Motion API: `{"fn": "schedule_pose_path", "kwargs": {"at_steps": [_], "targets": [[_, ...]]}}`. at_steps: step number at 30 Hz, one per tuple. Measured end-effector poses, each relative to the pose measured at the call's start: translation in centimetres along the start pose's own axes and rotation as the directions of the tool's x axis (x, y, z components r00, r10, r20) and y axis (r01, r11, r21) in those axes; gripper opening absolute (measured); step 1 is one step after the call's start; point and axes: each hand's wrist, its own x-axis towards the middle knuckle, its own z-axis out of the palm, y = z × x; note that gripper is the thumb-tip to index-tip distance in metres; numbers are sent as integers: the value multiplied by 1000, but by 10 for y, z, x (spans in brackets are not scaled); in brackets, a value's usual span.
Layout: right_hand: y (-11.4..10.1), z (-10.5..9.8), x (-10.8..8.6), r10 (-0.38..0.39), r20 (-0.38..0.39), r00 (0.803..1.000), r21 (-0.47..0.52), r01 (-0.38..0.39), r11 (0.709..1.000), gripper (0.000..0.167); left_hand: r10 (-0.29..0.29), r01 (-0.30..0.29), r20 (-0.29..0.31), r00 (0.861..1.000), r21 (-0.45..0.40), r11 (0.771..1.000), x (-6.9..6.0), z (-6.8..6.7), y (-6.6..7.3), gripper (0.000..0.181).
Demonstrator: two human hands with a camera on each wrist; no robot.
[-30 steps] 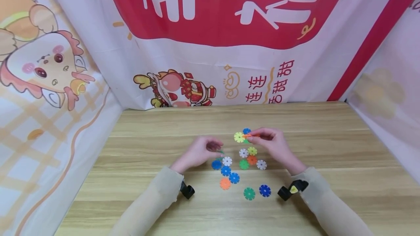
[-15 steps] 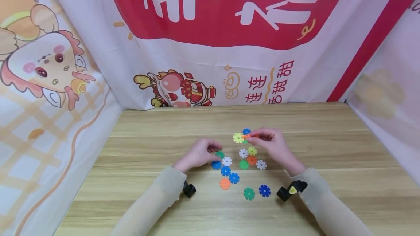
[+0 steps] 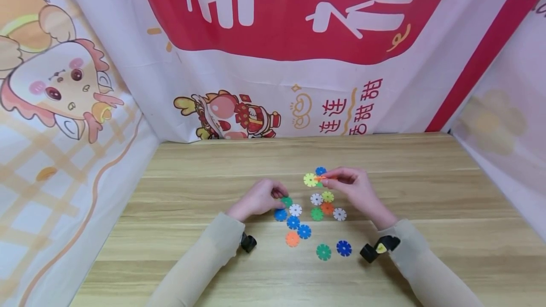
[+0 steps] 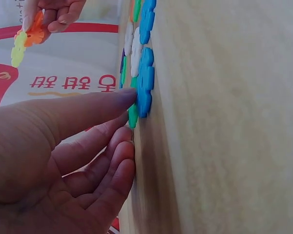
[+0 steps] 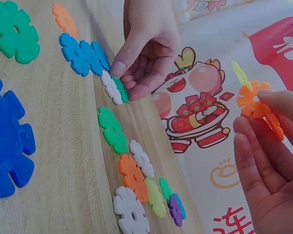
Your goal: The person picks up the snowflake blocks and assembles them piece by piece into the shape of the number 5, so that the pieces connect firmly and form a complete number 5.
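On the head feed I see the person's left hand (image 3: 258, 197) low over the wood-grain worktop (image 3: 192, 174), its grip pinching a green plastic notched disc (image 3: 287, 201) between thumb and fingers. That disc is right by a white notched disc (image 3: 295, 210) and a blue notched disc (image 3: 280, 215); I cannot tell whether the thumb also touches the blue one. A second blue disc (image 3: 293, 222), a third blue disc (image 3: 304, 231) and a flat orange disc (image 3: 292, 239) trail toward me.

The right hand (image 3: 355, 188) is raised above the worktop, and its grip pinches a linked piece: on the right wrist feed I make out an upright orange plastic notched disc (image 5: 245, 103), a second orange disc (image 5: 274, 126) set at an angle to it, and a yellow notched disc (image 5: 239, 73) at its far edge.

Between the hands and nearer me lies a cluster with a lime disc (image 3: 327, 196), a red-orange disc (image 3: 327, 208) and a bright green disc (image 3: 317, 213). Well apart from it, closest to me, a dark green disc (image 3: 323, 252) lies near a dark blue disc (image 3: 344, 248).
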Motion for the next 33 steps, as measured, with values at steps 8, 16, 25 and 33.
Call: {"fn": "schedule_pose_path", "kwargs": {"at_steps": [8,16,25,33], "targets": [[1,-1,1,1,-1,1000,-9,-1,1000,21,-8,8,-1,1000,18,1000,2,1,1,23],[3,-1,0,-1,-4,1000,-13,1,1000,22,-4,4,-4,1000,9,1000,0,0,4,23],[4,-1,1,-1,-5,1000,-14,1,1000,23,-28,28,-13,1000,1,1000,-2,0,5,25],[5,-1,0,0,1,1000,-4,0,1000,22,-3,2,-7,1000,-136,991,-1,1,4,21]]}}
